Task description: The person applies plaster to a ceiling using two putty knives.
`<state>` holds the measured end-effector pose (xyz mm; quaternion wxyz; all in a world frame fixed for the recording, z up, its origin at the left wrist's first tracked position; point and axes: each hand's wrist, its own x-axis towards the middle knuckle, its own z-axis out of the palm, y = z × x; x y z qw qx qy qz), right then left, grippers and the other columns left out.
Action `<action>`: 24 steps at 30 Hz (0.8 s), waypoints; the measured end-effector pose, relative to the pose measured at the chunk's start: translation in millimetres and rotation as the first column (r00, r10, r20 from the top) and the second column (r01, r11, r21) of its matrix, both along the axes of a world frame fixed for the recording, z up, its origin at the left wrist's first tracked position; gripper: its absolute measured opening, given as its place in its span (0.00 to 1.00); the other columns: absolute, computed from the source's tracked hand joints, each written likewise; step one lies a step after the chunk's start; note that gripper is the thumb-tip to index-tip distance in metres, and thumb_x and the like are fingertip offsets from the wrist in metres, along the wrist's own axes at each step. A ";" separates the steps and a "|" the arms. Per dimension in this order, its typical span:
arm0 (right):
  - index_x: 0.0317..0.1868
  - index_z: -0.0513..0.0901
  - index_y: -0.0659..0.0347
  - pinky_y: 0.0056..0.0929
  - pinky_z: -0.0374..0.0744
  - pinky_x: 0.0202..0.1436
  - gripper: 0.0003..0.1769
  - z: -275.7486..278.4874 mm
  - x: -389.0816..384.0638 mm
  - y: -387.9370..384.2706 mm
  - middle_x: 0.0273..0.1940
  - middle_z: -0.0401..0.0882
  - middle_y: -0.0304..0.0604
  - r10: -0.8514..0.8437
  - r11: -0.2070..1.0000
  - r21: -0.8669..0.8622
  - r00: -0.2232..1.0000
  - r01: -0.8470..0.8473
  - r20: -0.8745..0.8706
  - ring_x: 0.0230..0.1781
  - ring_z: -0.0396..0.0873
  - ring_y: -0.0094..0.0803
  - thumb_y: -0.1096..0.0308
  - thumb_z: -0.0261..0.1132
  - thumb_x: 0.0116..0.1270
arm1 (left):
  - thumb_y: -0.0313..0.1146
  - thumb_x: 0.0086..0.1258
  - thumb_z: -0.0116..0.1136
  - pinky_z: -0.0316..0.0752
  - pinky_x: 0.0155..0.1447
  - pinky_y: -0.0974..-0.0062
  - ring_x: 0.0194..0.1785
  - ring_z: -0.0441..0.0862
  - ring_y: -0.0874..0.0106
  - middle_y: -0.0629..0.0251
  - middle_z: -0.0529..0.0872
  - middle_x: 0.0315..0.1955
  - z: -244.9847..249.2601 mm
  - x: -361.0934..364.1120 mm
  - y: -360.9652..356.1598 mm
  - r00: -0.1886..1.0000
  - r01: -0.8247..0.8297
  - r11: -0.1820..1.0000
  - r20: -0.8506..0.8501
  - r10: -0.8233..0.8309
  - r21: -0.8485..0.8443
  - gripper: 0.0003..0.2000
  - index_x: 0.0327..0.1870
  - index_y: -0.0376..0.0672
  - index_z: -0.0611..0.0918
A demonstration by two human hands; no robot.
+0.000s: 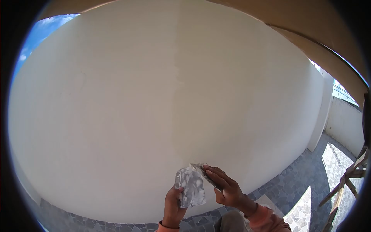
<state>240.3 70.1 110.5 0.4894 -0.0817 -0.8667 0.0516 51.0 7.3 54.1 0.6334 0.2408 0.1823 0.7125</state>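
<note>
My left hand [173, 205] is closed on the lower left edge of a flat grey putty plate [192, 189] smeared with white putty, the thumb lying on its face. My right hand [228, 189] is wrapped around a thin putty scraper [210, 178], fingers along its back. The scraper is tilted, and its far end meets the plate's upper right corner. Any handle on either tool is hidden. Both are held low in front of a broad wall [116, 108], apparently well short of its surface. A slightly darker, beige-grey area [216, 96] covers the wall's middle right part.
Grey stone-patterned floor [293, 174] runs along the wall's foot, with sunlit patches at right. Wooden slats or legs [340, 189] stand at the right edge. A low white wall [344, 120] lies behind them. My knee [230, 222] shows below my hands.
</note>
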 end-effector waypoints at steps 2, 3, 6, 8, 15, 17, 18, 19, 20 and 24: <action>0.73 0.67 0.65 0.46 0.70 0.75 0.43 -7.7 -3.1 -3.4 0.73 0.68 0.53 0.029 0.999 0.021 0.997 -0.030 0.071 0.72 0.69 0.47 0.90 0.58 0.53 | 0.31 0.70 0.47 0.82 0.57 0.65 0.54 0.85 0.64 0.55 0.83 0.54 5.2 -0.8 -5.6 0.999 0.013 1.000 0.032 -0.012 -0.008 0.23 0.65 0.32 0.72; 0.73 0.67 0.64 0.48 0.66 0.78 0.44 -11.4 -4.9 -4.8 0.73 0.67 0.52 0.037 0.999 0.034 0.994 -0.040 0.106 0.75 0.65 0.48 0.91 0.58 0.51 | 0.31 0.70 0.47 0.82 0.56 0.65 0.53 0.85 0.64 0.55 0.84 0.53 8.5 -0.5 -8.6 0.999 0.016 1.000 0.038 -0.016 -0.010 0.23 0.65 0.32 0.72; 0.73 0.67 0.64 0.47 0.66 0.79 0.43 -30.0 -8.9 -0.5 0.75 0.65 0.51 0.003 0.991 0.128 0.988 -0.024 0.156 0.76 0.65 0.46 0.91 0.57 0.53 | 0.29 0.71 0.45 0.82 0.55 0.67 0.52 0.85 0.65 0.55 0.83 0.53 8.7 -7.5 -7.2 0.999 0.007 1.000 -0.031 -0.007 -0.007 0.23 0.66 0.30 0.71; 0.73 0.67 0.63 0.46 0.66 0.79 0.43 -39.7 -5.4 5.9 0.75 0.65 0.51 -0.018 0.992 0.125 0.983 -0.005 0.184 0.77 0.63 0.44 0.91 0.57 0.53 | 0.29 0.71 0.44 0.82 0.54 0.67 0.52 0.85 0.65 0.55 0.83 0.53 6.5 -11.9 -5.9 0.998 -0.011 1.000 -0.066 0.010 -0.008 0.23 0.66 0.29 0.70; 0.72 0.69 0.59 0.45 0.69 0.77 0.43 -54.6 39.7 33.3 0.73 0.68 0.49 -0.172 0.984 0.022 0.911 0.177 0.374 0.74 0.67 0.45 0.92 0.58 0.54 | 0.26 0.70 0.43 0.81 0.54 0.68 0.51 0.84 0.66 0.55 0.82 0.51 22.4 -27.2 -11.1 0.991 -0.128 0.989 -0.032 0.131 0.076 0.22 0.65 0.29 0.70; 0.71 0.71 0.58 0.45 0.71 0.76 0.41 -51.5 51.4 34.4 0.71 0.70 0.48 -0.158 0.974 -0.113 0.943 0.198 0.293 0.72 0.69 0.45 0.92 0.58 0.55 | 0.25 0.71 0.43 0.80 0.55 0.69 0.52 0.83 0.67 0.55 0.82 0.51 37.4 -16.9 -18.1 0.950 -0.286 0.954 -0.102 0.294 0.086 0.21 0.65 0.29 0.70; 0.69 0.73 0.57 0.44 0.74 0.74 0.38 -39.2 57.3 27.3 0.69 0.72 0.48 -0.210 0.964 -0.106 0.940 0.245 0.269 0.70 0.71 0.45 0.91 0.58 0.56 | 0.23 0.72 0.43 0.79 0.56 0.70 0.53 0.82 0.68 0.55 0.81 0.52 29.4 -16.6 -15.3 0.942 -0.300 0.948 -0.124 0.312 0.110 0.21 0.65 0.28 0.70; 0.69 0.73 0.57 0.43 0.75 0.73 0.38 -27.5 61.8 21.5 0.69 0.73 0.48 -0.202 0.966 -0.106 0.943 0.237 0.266 0.69 0.72 0.46 0.91 0.59 0.56 | 0.24 0.72 0.44 0.79 0.55 0.71 0.52 0.82 0.69 0.56 0.81 0.52 26.5 -12.3 -13.5 0.928 -0.331 0.936 -0.138 0.346 0.118 0.21 0.65 0.29 0.70; 0.69 0.73 0.57 0.43 0.76 0.72 0.38 -15.9 65.2 16.6 0.68 0.73 0.48 -0.194 0.968 -0.107 0.946 0.228 0.261 0.68 0.73 0.46 0.91 0.59 0.56 | 0.24 0.72 0.44 0.78 0.54 0.72 0.51 0.81 0.70 0.57 0.81 0.51 26.5 -8.5 -11.6 0.913 -0.362 0.923 -0.152 0.379 0.126 0.21 0.65 0.29 0.70; 0.66 0.76 0.58 0.42 0.80 0.65 0.38 20.0 63.1 6.1 0.63 0.79 0.48 -0.179 0.984 0.036 0.949 0.175 0.261 0.63 0.78 0.47 0.91 0.61 0.53 | 0.25 0.73 0.46 0.76 0.52 0.75 0.47 0.79 0.75 0.61 0.81 0.50 2.9 -13.5 -3.2 0.864 -0.397 0.905 -0.271 0.425 0.156 0.21 0.67 0.31 0.70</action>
